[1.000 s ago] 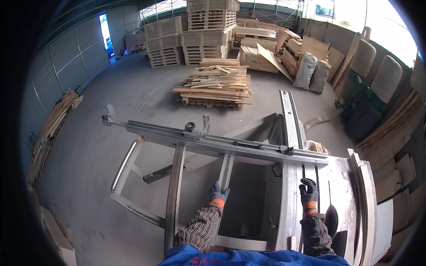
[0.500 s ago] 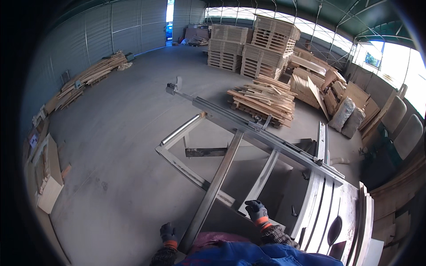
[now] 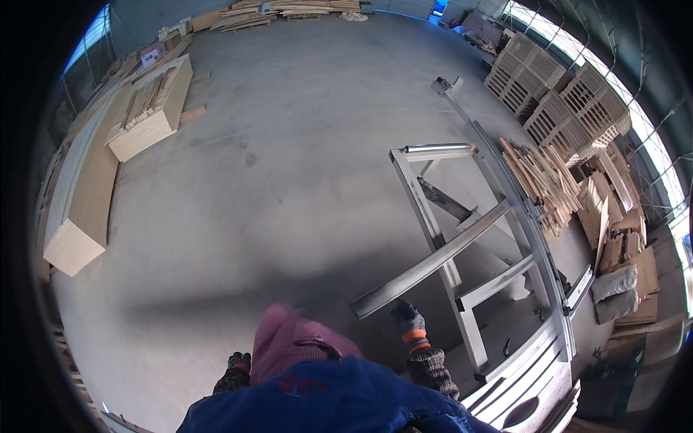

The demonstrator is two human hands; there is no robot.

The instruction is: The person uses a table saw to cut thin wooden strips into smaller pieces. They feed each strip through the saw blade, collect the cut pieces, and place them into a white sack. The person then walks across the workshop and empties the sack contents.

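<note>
My right hand (image 3: pixel 408 320), in a dark glove with an orange cuff, hangs just below the near end of a grey metal crossbar (image 3: pixel 433 263). Its fingers are loosely bent and nothing shows in them. The bar belongs to the metal outrigger frame (image 3: pixel 426 209) of a sliding table saw. My left hand (image 3: pixel 240 361), also gloved, is low beside my pink-clad leg, partly covered by my sleeve. Its fingers look slightly apart, holding nothing visible. Grey slats of the saw table (image 3: pixel 523 368) lie to the right of my right arm.
A long rail (image 3: pixel 516 191) with a stop at its far end runs along the frame. Beyond it are a pile of wooden strips (image 3: pixel 541 180) and stacked pallets (image 3: pixel 530 68). Long pale wooden boxes (image 3: pixel 83 209) stand at the left. More boards (image 3: pixel 289 9) lie along the far wall.
My view has turned left, so the saw frame now sits farther right and the wooden boxes show fully. My body has moved away from the crossbar; both hands hang lower, holding nothing visible.
</note>
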